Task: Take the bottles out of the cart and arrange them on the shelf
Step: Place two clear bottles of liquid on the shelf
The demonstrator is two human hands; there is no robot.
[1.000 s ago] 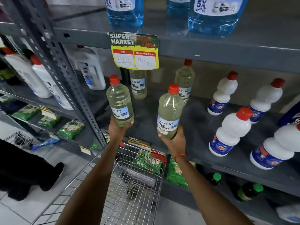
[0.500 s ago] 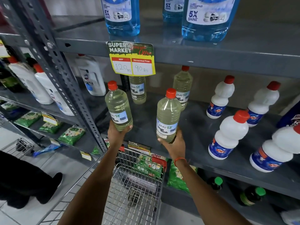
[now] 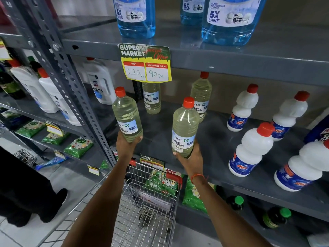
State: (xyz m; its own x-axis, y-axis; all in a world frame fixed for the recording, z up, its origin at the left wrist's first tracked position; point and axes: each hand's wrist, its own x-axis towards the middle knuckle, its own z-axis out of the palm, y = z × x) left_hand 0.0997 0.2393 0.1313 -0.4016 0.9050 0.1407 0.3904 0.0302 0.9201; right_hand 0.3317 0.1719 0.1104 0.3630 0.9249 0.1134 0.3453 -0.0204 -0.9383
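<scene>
My left hand [image 3: 126, 143] grips the base of a clear bottle of pale yellow liquid with a red cap [image 3: 126, 114], held upright over the left front of the grey middle shelf [image 3: 219, 145]. My right hand [image 3: 191, 157] holds a second bottle of the same kind [image 3: 185, 128] by its base, upright, just right of the first. Two matching bottles [image 3: 152, 98] [image 3: 202, 97] stand further back on the same shelf. The wire cart [image 3: 149, 204] sits below my arms.
White red-capped bottles [image 3: 251, 150] fill the shelf's right half. Blue cleaner jugs [image 3: 136, 16] stand on the shelf above, with a yellow price tag [image 3: 146, 64] hanging from its edge. A perforated upright post [image 3: 71, 82] borders the left. A person's dark leg [image 3: 26, 193] stands at lower left.
Both hands with their bottles have sunk slightly toward the shelf surface and moved a little further in. The view has tilted up a bit.
</scene>
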